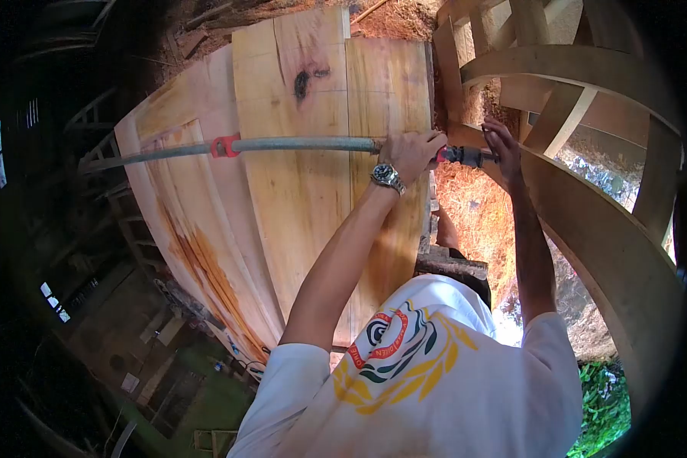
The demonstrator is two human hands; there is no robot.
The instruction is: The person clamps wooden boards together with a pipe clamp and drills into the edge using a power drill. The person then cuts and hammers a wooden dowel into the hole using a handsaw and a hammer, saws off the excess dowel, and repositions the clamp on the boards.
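A long metal bar clamp [305, 143] with red parts lies across wide wooden boards [290, 198]. My left hand [412, 155], below a wristwatch, is wrapped round the clamp near its right end, at the boards' right edge. Just past that edge, my right hand [504, 149] is at the clamp's dark handle [466, 156], some fingers raised and apart. Whether its other fingers grip the screw end is hard to make out. A red clamp jaw [224, 146] sits on the bar farther left.
Curved wooden frames [588, 206] rise on the right. Reddish soil [477, 229] shows beyond the boards' right edge, near a short rough timber piece [452, 265]. Dark floor with loose wood lies at the lower left, and green plants [603, 408] at the lower right.
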